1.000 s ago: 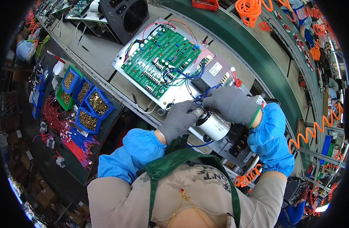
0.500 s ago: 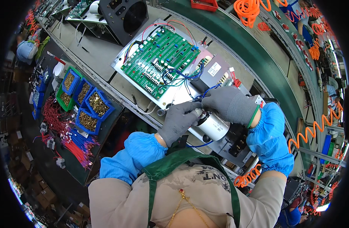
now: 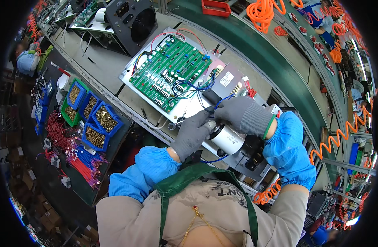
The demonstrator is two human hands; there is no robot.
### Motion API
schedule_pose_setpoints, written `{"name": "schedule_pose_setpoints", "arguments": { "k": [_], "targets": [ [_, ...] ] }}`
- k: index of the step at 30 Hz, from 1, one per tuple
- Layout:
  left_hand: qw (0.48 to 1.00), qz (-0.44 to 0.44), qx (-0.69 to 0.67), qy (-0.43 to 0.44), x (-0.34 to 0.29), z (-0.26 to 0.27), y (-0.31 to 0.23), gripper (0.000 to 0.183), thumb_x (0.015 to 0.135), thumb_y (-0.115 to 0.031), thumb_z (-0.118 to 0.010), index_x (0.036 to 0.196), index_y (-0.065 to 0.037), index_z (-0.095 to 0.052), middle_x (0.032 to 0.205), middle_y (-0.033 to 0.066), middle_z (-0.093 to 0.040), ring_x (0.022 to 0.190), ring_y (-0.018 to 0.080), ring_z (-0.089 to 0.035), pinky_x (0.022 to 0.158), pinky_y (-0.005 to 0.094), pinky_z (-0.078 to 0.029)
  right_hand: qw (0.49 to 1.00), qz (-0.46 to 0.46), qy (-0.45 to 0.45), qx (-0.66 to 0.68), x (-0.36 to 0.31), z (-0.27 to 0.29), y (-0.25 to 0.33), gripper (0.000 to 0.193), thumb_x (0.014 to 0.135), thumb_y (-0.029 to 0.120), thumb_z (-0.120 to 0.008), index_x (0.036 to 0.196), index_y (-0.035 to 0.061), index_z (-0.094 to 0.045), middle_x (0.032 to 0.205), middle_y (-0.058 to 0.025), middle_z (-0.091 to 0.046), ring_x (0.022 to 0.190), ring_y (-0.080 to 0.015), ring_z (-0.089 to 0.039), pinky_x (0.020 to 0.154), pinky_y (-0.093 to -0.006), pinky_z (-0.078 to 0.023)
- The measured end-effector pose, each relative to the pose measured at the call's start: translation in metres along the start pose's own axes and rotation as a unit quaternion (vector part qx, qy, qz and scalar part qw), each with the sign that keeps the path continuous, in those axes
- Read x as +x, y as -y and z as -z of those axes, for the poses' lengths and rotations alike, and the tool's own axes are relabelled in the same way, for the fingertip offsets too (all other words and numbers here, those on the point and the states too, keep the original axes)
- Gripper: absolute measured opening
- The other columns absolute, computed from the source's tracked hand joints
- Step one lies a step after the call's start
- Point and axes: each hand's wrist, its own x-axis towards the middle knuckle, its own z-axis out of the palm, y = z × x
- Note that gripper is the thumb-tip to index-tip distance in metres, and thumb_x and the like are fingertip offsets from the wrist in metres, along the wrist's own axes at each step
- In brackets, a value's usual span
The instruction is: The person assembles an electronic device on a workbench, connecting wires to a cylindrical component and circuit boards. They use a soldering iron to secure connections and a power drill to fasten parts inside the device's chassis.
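With the silver cylinder [image 3: 227, 139] taken as the centre of the dial, the gloved left hand [image 3: 192, 133] is seen at 9 o'clock and the gloved right hand [image 3: 244, 115] at 1 o'clock. The cylinder itself lies slanted near the lower edge of the metal plate [image 3: 184, 114], its end at 10 o'clock being partly covered by the fingers. Both hands are bent inward, with fingertips gathered close to that end and to the blue wires [image 3: 225, 100]; whether anything is clamped between them cannot be told.

By judgement, the cylinder should be stiff, rather heavy and somewhat slippery on its smooth wall, so it is best held around the middle of the body, and its covered end should not be pressed. The wires are likely light and soft; they should be taken near their ends and not pulled, as the green circuit board [image 3: 172, 72] at 11 o'clock looks fragile and is best touched only at its edges.

As for writing, small dark marks are printed on the cylinder's wall, too little to be read surely. A white label [image 3: 227, 79] is stuck on the grey box [image 3: 217, 91] at 12 o'clock, and large dark letters are printed upon the shirt [image 3: 222, 191] at 6 o'clock.
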Motion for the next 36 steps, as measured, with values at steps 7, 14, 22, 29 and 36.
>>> {"name": "schedule_pose_setpoints", "arguments": {
  "k": [7, 14, 22, 29, 36],
  "targets": [
    [0.995, 0.054, -0.084, -0.002, 0.002, -0.001, 0.001, 0.038, 0.090, -0.010, -0.052, 0.127, -0.001, -0.051, 0.097, 0.0064, -0.062, 0.078, 0.0103, -0.056, 0.070, 0.0249, -0.048, 1.000, -0.005, 0.002, 0.000, 0.000, 0.004, 0.002, 0.013, 0.079, 0.014, -0.059, 0.091, 0.0108, -0.064, 0.088, -0.0101, -0.060, 0.086, -0.0297, -0.062, 0.072, -0.0420, -0.049],
    [0.996, -0.013, -0.080, -0.038, 0.003, -0.010, 0.023, 0.037, 0.091, -0.011, -0.051, 0.126, 0.001, -0.051, 0.099, 0.0070, -0.063, 0.080, 0.0089, -0.056, 0.069, 0.0232, -0.048, 1.000, -0.008, 0.011, 0.003, 0.000, 0.003, 0.003, 0.012, 0.080, 0.016, -0.059, 0.090, 0.0092, -0.063, 0.088, -0.0104, -0.061, 0.086, -0.0297, -0.062, 0.071, -0.0419, -0.050],
    [0.992, 0.041, -0.112, -0.045, 0.002, -0.008, 0.013, 0.033, 0.089, -0.007, -0.056, 0.121, 0.001, -0.054, 0.096, 0.0080, -0.064, 0.071, 0.0084, -0.055, 0.059, 0.0224, -0.047, 1.000, -0.013, 0.014, -0.019, 0.000, 0.003, 0.003, 0.014, 0.080, 0.016, -0.059, 0.093, 0.0108, -0.064, 0.089, -0.0096, -0.061, 0.087, -0.0289, -0.063, 0.071, -0.0412, -0.050],
    [0.984, 0.059, -0.163, -0.039, 0.000, -0.005, 0.011, 0.032, 0.088, -0.008, -0.059, 0.117, 0.003, -0.056, 0.094, 0.0079, -0.065, 0.070, 0.0086, -0.055, 0.061, 0.0226, -0.046, 1.000, 0.005, 0.008, 0.019, 0.000, 0.003, 0.001, 0.016, 0.079, 0.014, -0.060, 0.093, 0.0112, -0.064, 0.091, -0.0095, -0.061, 0.088, -0.0288, -0.062, 0.073, -0.0416, -0.049],
    [0.993, 0.050, -0.109, -0.015, 0.001, 0.001, 0.006, 0.029, 0.088, -0.010, -0.060, 0.113, 0.004, -0.059, 0.093, 0.0075, -0.066, 0.071, 0.0086, -0.056, 0.061, 0.0235, -0.047, 0.999, 0.022, -0.020, 0.013, 0.000, 0.001, -0.001, 0.013, 0.080, 0.011, -0.056, 0.089, 0.0091, -0.064, 0.085, -0.0122, -0.062, 0.084, -0.0297, -0.064, 0.072, -0.0414, -0.051]
  ]
}}
